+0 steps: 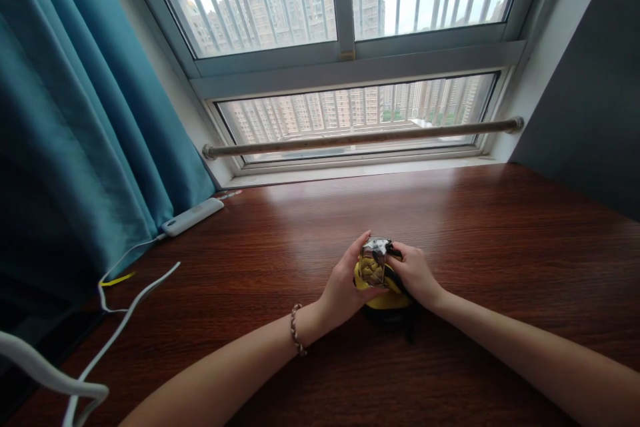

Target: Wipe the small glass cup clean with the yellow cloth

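Near the middle of the brown wooden surface, my left hand [344, 288] curves around a small shiny thing [374, 267]. Its top gleams silver and its lower part is gold with a crisscross pattern; I cannot make out its exact kind. Under and beside it is a yellow and black pouch-like item [387, 301], partly covered by my hands. My right hand [417, 275] is closed at the black edge on the item's right side, its fingertips next to the shiny thing. A braided bracelet circles my left wrist.
The wooden surface [525, 267] runs back to a window with a metal rail [365, 139] across it. At left hang blue curtains [100, 107]. A white power strip [194, 216], white cables [125, 320] and a yellow strip [117, 279] lie beside them.
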A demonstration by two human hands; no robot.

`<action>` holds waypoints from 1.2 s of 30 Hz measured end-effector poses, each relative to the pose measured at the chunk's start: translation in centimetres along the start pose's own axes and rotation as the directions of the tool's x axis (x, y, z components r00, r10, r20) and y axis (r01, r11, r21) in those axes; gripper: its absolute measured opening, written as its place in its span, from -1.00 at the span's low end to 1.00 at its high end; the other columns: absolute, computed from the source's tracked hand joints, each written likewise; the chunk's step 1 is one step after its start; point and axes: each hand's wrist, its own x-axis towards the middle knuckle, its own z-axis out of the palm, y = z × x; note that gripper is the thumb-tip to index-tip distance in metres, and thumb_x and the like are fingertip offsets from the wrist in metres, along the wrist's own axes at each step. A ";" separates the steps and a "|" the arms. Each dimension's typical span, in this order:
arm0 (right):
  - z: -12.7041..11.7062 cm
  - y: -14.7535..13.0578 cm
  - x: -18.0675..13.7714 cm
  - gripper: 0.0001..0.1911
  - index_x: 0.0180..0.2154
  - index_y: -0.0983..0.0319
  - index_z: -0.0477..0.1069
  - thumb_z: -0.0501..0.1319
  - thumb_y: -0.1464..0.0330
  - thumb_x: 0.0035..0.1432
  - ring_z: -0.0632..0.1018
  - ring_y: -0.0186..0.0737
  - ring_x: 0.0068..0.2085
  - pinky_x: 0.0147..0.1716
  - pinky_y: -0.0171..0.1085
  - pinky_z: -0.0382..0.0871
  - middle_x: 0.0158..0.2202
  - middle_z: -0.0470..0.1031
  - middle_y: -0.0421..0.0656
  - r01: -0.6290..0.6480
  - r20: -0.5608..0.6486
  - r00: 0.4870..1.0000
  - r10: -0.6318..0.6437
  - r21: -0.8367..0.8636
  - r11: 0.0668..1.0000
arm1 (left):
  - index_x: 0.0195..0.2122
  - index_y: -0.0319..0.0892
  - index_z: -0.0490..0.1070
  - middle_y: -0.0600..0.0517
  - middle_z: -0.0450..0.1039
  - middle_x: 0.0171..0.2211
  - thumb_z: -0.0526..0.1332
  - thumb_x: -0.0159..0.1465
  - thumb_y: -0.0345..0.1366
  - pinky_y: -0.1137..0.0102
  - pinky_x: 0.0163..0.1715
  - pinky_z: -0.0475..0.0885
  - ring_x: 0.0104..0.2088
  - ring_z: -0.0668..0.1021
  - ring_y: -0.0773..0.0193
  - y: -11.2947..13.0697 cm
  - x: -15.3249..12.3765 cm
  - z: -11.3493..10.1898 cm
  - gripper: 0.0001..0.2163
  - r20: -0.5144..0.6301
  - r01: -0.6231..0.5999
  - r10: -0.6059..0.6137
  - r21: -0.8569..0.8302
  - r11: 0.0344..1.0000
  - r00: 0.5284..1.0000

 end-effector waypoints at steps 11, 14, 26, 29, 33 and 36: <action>0.1 0.4 -0.2 -0.72 -0.33 0.27 0.40 0.15 0.17 0.05 0.47 -0.15 -0.31 -0.32 -0.26 0.23 -0.35 0.49 -0.14 0.020 0.089 0.996 -0.021 0.020 1.000 | 0.05 -0.18 0.32 -0.09 0.40 -0.01 0.46 -0.01 -0.21 0.13 0.14 0.25 0.03 0.42 -0.01 -0.6 0.6 -1.2 -0.39 0.176 0.228 -0.186 -0.262 0.938 0.967; 0.2 0.4 -0.1 -0.71 -0.42 0.27 0.37 0.12 0.16 0.06 0.45 -0.15 -0.37 -0.37 -0.25 0.19 -0.43 0.47 -0.13 0.014 0.081 0.997 -0.013 -0.013 1.000 | 0.04 -0.18 0.34 -0.10 0.39 0.01 0.44 0.02 -0.17 0.11 0.17 0.21 0.06 0.40 -0.04 -0.7 0.6 -1.1 -0.43 0.173 0.215 -0.176 -0.236 0.948 0.969; 0.4 0.4 -0.2 -0.66 -0.45 0.28 0.37 0.07 0.13 0.06 0.40 -0.16 -0.42 -0.40 -0.24 0.13 -0.50 0.42 -0.12 -0.027 0.041 0.999 0.029 -0.059 0.998 | 0.23 -0.12 0.01 -0.19 0.18 0.16 0.50 -0.11 -0.13 0.05 0.18 0.18 0.15 0.27 -0.08 -0.9 0.2 0.2 -0.06 0.080 -0.019 0.015 0.044 0.999 0.997; 0.3 0.3 -0.4 -0.68 -0.44 0.27 0.34 0.07 0.13 0.07 0.39 -0.18 -0.41 -0.40 -0.26 0.14 -0.49 0.41 -0.14 -0.011 0.041 0.999 0.012 -0.032 0.999 | 0.25 -0.07 -0.03 -0.13 0.25 0.12 0.50 -0.11 -0.20 0.12 0.12 0.27 0.09 0.36 0.00 -0.3 0.1 0.0 -0.05 0.049 -0.009 0.008 0.005 1.000 0.999; 0.4 0.1 -0.6 -0.77 -0.38 0.26 0.31 0.09 0.21 0.03 0.40 -0.21 -0.38 -0.39 -0.28 0.18 -0.45 0.41 -0.18 0.022 0.071 0.997 -0.023 0.015 1.000 | 0.18 -0.06 0.11 -0.08 0.34 0.05 0.53 -0.16 -0.18 0.17 0.06 0.33 0.02 0.43 0.02 0.0 0.0 -0.5 -0.10 0.104 0.078 -0.063 -0.138 0.987 0.993; 0.5 0.3 -0.5 -0.77 -0.39 0.26 0.30 0.10 0.21 0.02 0.40 -0.19 -0.38 -0.38 -0.27 0.18 -0.44 0.41 -0.17 0.019 0.080 0.997 -0.020 0.012 1.000 | 0.18 -0.07 0.11 -0.07 0.39 0.00 0.53 -0.17 -0.22 0.20 0.02 0.36 -0.03 0.46 0.05 0.0 0.2 -0.8 -0.10 0.161 0.140 -0.103 -0.234 0.962 0.982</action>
